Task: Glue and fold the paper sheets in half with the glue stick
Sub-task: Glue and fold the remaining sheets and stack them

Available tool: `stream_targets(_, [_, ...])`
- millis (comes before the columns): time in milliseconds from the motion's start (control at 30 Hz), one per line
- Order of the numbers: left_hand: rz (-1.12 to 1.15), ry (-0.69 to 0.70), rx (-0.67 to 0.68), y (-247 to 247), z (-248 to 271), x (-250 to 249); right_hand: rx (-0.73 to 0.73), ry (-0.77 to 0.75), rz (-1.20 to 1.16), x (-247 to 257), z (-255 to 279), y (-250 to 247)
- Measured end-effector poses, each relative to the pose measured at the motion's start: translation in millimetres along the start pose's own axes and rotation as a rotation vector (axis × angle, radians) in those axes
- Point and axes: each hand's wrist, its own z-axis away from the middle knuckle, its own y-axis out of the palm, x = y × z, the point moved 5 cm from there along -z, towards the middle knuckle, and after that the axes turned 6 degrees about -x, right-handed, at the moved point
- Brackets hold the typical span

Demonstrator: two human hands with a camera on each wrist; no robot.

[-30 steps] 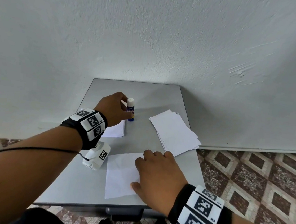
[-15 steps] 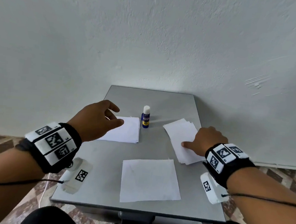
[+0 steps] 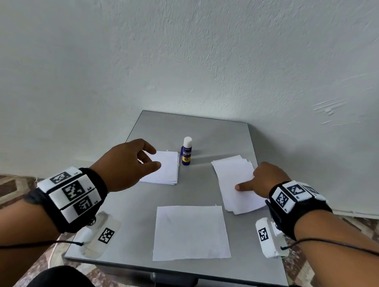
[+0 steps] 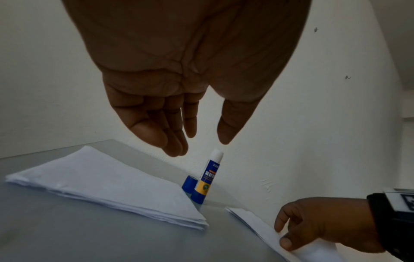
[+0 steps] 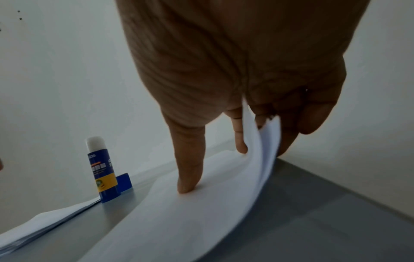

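An uncapped glue stick (image 3: 187, 151) (image 4: 207, 179) (image 5: 102, 168) stands upright mid-table, its blue cap (image 4: 189, 184) (image 5: 124, 182) just behind it. A single white sheet (image 3: 191, 232) lies flat near the front edge. My left hand (image 3: 156, 157) (image 4: 201, 143) hovers open above the pile of folded papers (image 3: 166, 171) (image 4: 107, 184), holding nothing. My right hand (image 3: 249, 183) (image 5: 235, 168) rests on the stack of loose sheets (image 3: 234, 170) (image 5: 179, 221). Its thumb presses the top sheet, and its curled fingers lift that sheet's right edge.
The small grey table (image 3: 139, 219) stands against a white wall (image 3: 191, 62), with patterned floor tiles (image 3: 1, 190) on both sides. The loose stack overhangs close to the table's right edge.
My left hand let go of the glue stick and drew back over the folded pile. My right hand left the front sheet, moved to the right stack and took hold of its top sheet's edge.
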Motion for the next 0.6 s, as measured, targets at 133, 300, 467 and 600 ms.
stream_targets(133, [-0.001, -0.002, 0.005, 2.7, 0.3, 0.3, -0.013, -0.01, 0.066, 1.8, -6.4, 1.6])
stream_targets(300, [-0.022, 0.005, 0.016, 6.2, 1.1, -2.4, 0.005, -0.019, 0.1, 5.9, 0.0, -7.5])
stream_targets(467, [-0.027, 0.01, 0.03, 11.8, 1.4, -5.4, 0.04, -0.06, 0.104, 10.8, -0.5, -7.8])
stream_targets(600, [-0.026, 0.024, 0.041, 16.9, 1.8, -8.1, 0.027, -0.068, 0.099, 12.6, -0.5, -9.4])
